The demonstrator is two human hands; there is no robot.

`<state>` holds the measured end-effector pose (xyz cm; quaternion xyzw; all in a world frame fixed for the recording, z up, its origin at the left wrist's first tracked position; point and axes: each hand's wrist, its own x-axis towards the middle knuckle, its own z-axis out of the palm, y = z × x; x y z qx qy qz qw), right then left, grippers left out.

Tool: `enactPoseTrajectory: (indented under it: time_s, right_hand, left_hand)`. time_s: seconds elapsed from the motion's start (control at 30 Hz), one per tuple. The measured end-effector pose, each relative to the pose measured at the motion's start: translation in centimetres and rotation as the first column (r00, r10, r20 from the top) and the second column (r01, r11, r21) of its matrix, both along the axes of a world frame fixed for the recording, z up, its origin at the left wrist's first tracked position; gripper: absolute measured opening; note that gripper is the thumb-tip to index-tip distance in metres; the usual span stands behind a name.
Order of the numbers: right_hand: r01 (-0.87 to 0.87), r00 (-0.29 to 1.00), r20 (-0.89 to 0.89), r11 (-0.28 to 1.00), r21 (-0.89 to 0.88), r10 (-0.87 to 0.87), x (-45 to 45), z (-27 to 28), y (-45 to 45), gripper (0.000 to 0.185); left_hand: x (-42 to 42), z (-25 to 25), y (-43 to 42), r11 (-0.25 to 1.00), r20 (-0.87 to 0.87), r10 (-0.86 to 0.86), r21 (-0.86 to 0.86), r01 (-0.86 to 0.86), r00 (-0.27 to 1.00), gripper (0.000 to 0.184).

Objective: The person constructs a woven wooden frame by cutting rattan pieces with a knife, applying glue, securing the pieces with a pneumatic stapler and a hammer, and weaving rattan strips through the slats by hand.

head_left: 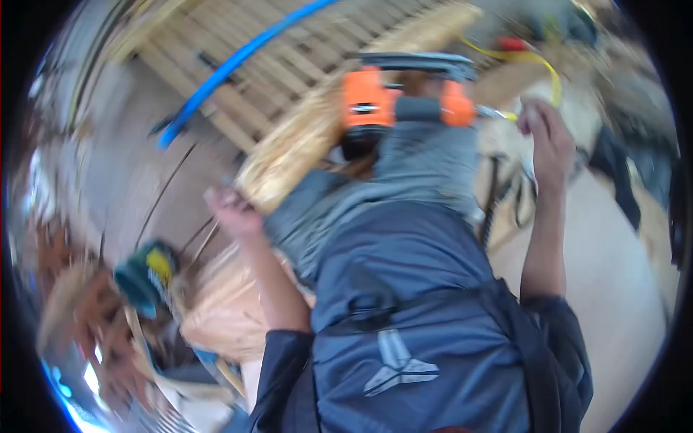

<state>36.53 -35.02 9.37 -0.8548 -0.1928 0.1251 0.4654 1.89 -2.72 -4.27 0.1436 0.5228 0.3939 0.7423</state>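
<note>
An orange and black nail gun [368,105] lies across my grey-trousered leg, with a metal fitting at its right end. My right hand [548,141] is closed around the yellow air hose [556,85] just beside that fitting. Off to the left, my left hand [237,211] is raised near a light timber beam [289,155], with its fingers curled. Blur hides what sits between those fingers, if anything. A dark blue bag [411,281] with a pale three-pointed logo covers my front.
A blue tube [238,61] crosses above a slatted wooden pallet [216,119]. At the lower left stand a dark green object with a yellow label [148,274] and plastic-wrapped material [231,307]. A pale board [585,267] lies at the right. Everything is motion-blurred.
</note>
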Motion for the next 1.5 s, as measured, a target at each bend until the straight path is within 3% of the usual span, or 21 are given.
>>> enactPoseTrajectory:
  time_s: [0.07,0.1,0.13,0.17,0.23,0.3,0.43,0.53,0.63,0.73,0.83,0.9,0.97,1.03,1.17,1.23,1.3,1.33,1.5]
  right_hand:
    - [-0.207,0.977,-0.085,0.966,-0.154,0.196,-4.0,-0.9,4.3,0.018]
    - [-0.333,0.928,-0.167,0.942,0.038,0.334,-6.7,0.0,7.8,0.019]
    - [-0.527,0.835,-0.135,0.845,0.089,0.534,-8.1,-0.9,9.8,0.025]
    - [-0.642,0.757,-0.082,0.762,0.084,0.648,-9.9,-1.1,12.4,0.032]
    - [-0.834,0.550,-0.030,0.550,0.029,0.835,-12.4,-2.1,16.6,0.050]
    - [-0.917,0.392,0.086,0.396,-0.036,0.916,-14.4,-2.8,20.1,0.052]
    - [-0.964,0.231,0.069,0.238,-0.118,0.971,-16.3,-4.4,24.5,0.051]
    - [-0.933,0.342,-0.066,0.329,-0.147,0.938,-16.7,-5.2,25.3,0.046]
    - [-0.931,0.335,-0.084,0.317,-0.179,0.938,-16.6,-5.4,26.1,0.042]
    - [-0.932,0.341,-0.130,0.316,-0.179,0.931,-17.0,-5.2,26.6,0.040]
    - [-0.938,0.307,-0.039,0.295,-0.184,0.951,-18.2,-4.7,27.1,0.040]
    - [-0.951,0.238,-0.007,0.231,-0.203,0.971,-19.1,-5.0,27.3,0.043]
    - [-0.962,0.163,0.029,0.165,-0.216,0.986,-20.2,-5.4,27.3,0.046]
    - [-0.875,0.131,0.022,0.126,-0.468,0.991,-21.1,-5.6,26.9,0.053]
    - [-0.855,0.098,0.077,0.123,-0.504,0.992,-21.3,-5.7,26.6,0.057]
    - [-0.870,0.107,0.062,0.124,-0.477,0.992,-21.0,-5.7,26.8,0.053]
    - [-0.914,0.314,0.050,0.317,-0.252,0.948,-20.2,-5.8,27.1,0.048]
    - [-0.902,0.344,0.065,0.349,-0.254,0.937,-19.8,-5.9,27.3,0.045]
    - [-0.910,0.233,0.024,0.227,-0.348,0.972,-19.7,-5.2,28.0,0.047]
  left_hand:
    - [0.6,0.6,-0.3,1.000,0.076,-0.012,0.014,0.010,0.997,0.031]
    - [-0.3,-0.6,-0.3,0.999,0.153,-0.030,0.036,0.025,0.988,0.034]
    - [0.1,0.1,-0.4,0.997,0.173,-0.053,0.067,0.042,0.984,0.036]
    - [0.5,0.4,-0.6,0.998,0.128,-0.034,0.066,0.025,0.991,0.039]
    - [0.1,-0.4,-0.4,0.997,0.195,-0.069,0.059,0.059,0.978,0.039]
    - [0.1,-0.8,-0.4,0.996,0.205,-0.056,0.079,0.040,0.977,0.039]
    - [0.0,-1.0,-0.3,0.993,0.248,-0.018,0.119,-0.012,0.969,0.038]
    - [0.0,-0.8,-0.1,0.994,0.251,-0.019,0.105,-0.008,0.968,0.037]
    - [-0.3,-1.3,0.0,0.996,0.348,-0.019,0.092,-0.013,0.937,0.027]
    - [-0.4,-1.3,0.0,0.997,0.334,-0.021,0.074,-0.004,0.942,0.030]
    - [-0.5,-1.3,-0.2,0.992,0.338,-0.064,0.123,0.023,0.939,0.035]
    - [-0.4,-1.4,-0.3,0.991,0.232,-0.033,0.134,0.002,0.972,0.035]
    - [-0.3,-1.8,-0.3,0.991,0.314,-0.010,0.127,-0.032,0.949,0.030]
    - [-0.5,-1.3,-0.2,0.992,0.404,-0.008,0.116,-0.043,0.915,0.029]
    - [-0.7,-0.7,-0.2,0.994,0.425,-0.015,0.105,-0.033,0.905,0.033]
    - [-0.6,-1.0,-0.3,0.991,0.443,0.008,0.114,-0.065,0.896,0.036]
    - [-0.9,-1.1,-0.3,0.985,0.379,-0.064,0.170,-0.002,0.923,0.037]
    - [-0.9,-1.1,-0.2,0.982,0.356,-0.072,0.187,0.004,0.932,0.038]
    - [-0.8,-1.0,-0.1,0.989,0.403,-0.049,0.146,-0.011,0.914,0.037]
